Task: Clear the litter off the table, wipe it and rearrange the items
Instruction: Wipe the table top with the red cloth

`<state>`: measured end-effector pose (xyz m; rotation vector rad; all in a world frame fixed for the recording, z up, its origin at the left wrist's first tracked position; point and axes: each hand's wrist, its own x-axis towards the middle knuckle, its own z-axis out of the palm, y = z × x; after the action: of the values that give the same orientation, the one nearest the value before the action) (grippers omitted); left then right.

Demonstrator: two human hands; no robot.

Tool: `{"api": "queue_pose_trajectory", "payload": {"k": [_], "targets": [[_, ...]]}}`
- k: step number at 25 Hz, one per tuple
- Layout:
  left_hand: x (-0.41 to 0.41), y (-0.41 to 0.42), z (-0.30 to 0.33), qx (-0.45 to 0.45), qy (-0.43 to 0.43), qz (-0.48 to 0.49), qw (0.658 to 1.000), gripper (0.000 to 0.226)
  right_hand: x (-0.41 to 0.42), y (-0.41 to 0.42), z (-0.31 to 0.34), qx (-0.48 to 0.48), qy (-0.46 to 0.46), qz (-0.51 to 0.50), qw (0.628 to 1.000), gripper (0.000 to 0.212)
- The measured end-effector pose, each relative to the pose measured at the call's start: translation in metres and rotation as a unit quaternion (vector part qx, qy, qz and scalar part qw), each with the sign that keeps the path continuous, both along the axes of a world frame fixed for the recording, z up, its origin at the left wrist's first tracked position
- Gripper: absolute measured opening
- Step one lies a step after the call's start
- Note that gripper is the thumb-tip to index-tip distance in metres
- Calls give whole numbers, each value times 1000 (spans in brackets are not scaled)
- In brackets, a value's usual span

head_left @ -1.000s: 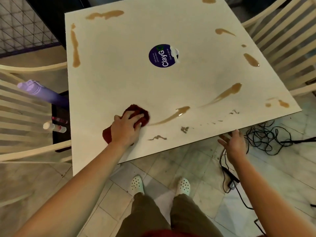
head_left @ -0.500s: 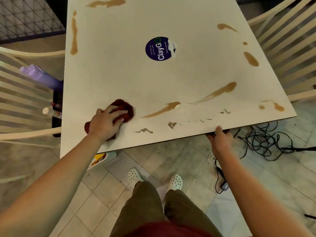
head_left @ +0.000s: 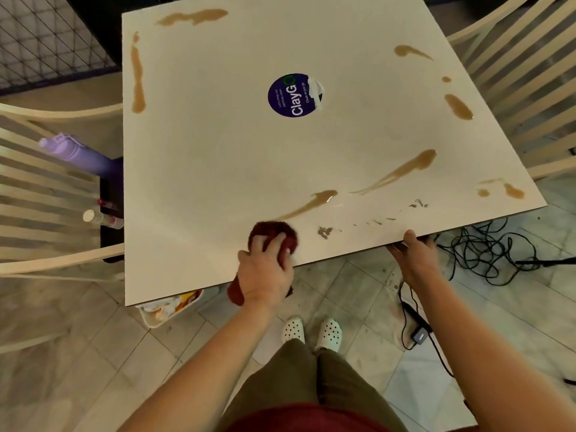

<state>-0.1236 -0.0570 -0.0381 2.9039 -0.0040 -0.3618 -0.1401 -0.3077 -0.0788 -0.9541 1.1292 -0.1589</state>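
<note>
A: We have the dark red cloth (head_left: 274,236) under our left hand (head_left: 265,275), right at the near edge of the white desk (head_left: 218,151). Our fingers curl over it and press it down; part of the cloth hangs off the edge below the wrist.

B: And our right hand (head_left: 416,260)?

A: Its grip is on the desk's near edge, thumb on top, fingers curled underneath where we cannot see them.

B: What lies on the desk?

A: Brown spills. A long streak (head_left: 311,202) starts just beside the cloth and runs up to the right, and a second streak (head_left: 402,169) continues past it. A small dark smear (head_left: 324,232) sits between our two hands. More brown patches lie along the left edge (head_left: 137,79), the far edge (head_left: 193,17) and the right side (head_left: 458,106). A round blue sticker (head_left: 294,95) reading "ClayGo" marks the middle.

B: Around the desk?

A: Pale slatted chairs stand to the left (head_left: 40,188) and right (head_left: 526,73). A purple bottle (head_left: 78,154) lies on the left one, near a small clear bottle (head_left: 93,216). A tray of litter (head_left: 170,308) shows on the floor under the near corner, and black cables (head_left: 486,251) are tangled on the tiles to the right.
</note>
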Motion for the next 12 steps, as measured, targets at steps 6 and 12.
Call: {"api": "queue_pose_trajectory", "payload": {"k": [6, 12], "targets": [[29, 54, 15, -83, -86, 87, 989, 36, -2, -11, 5, 38, 55, 34, 997, 27], [18, 61, -6, 11, -26, 171, 985, 42, -31, -79, -2, 104, 50, -61, 991, 32]]}}
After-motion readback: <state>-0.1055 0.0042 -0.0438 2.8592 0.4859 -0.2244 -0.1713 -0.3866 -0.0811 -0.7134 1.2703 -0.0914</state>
